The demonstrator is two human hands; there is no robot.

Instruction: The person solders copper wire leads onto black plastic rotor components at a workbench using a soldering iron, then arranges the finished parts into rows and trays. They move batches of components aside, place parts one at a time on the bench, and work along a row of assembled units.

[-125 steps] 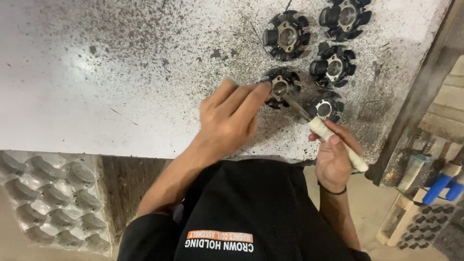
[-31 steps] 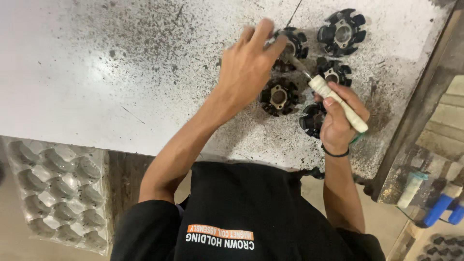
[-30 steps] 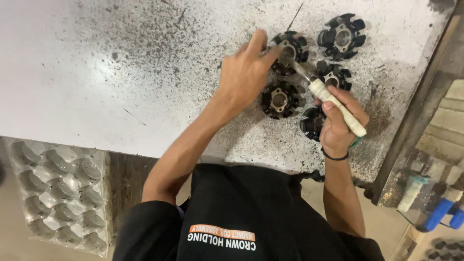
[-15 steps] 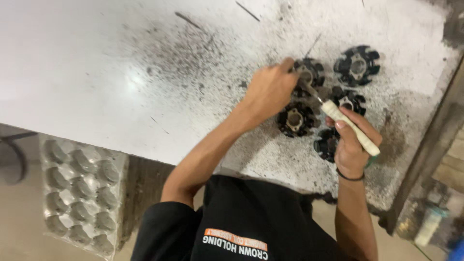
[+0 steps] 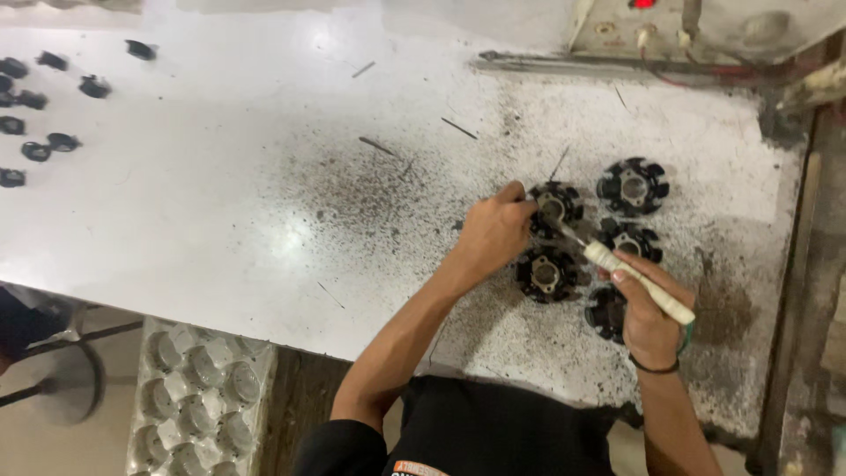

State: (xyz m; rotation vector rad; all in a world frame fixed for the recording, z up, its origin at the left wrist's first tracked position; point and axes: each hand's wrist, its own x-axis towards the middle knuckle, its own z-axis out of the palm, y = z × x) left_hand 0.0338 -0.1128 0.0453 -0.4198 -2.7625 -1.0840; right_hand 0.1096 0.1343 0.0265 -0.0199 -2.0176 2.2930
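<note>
Left hand [image 5: 495,236] sits on the speckled white surface [image 5: 220,203], fingers [image 5: 514,191] closed down on the rim of the upper-left rotor [image 5: 555,203], pinning it flat. Right hand [image 5: 648,317] is wrapped shut around the pale handle of a pick tool [image 5: 639,284]; its thin metal tip reaches up-left into that rotor's centre bore.

Four more black finned rotors lie close by: one at far right top [image 5: 633,186], one just right of the tool [image 5: 631,238], one below the held piece [image 5: 546,273], one largely hidden under the right hand [image 5: 606,313].

Change noted: a second ago my view was tighter on the hands; now it has pulled back, showing small black rings [image 5: 35,150] scattered at far left and a grey moulded tray [image 5: 198,401] below the surface edge. Both hands have kept their grips on the same rotor throughout, so I judge the picking at its bore is ongoing, not finished.
</note>
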